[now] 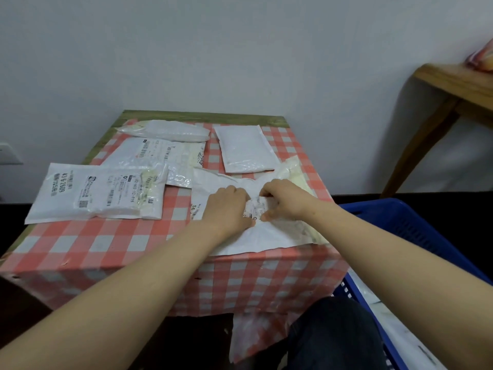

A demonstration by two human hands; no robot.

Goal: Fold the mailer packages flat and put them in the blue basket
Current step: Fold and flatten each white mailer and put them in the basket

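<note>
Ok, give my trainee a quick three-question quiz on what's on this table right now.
1. True or false: both hands grip the same white mailer.
2. Where is the blue basket: A) on the table, B) low at the person's right, C) against the wall?
3. What pattern is the tablecloth?

Key: 1 true, the left hand and right hand pinch its label area; 2 B; 3 red-and-white check.

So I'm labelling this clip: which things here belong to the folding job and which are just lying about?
Job: mailer being folded, labelled mailer, plain mailer, blue basket, both hands.
Lying about: wooden table, wall socket.
</note>
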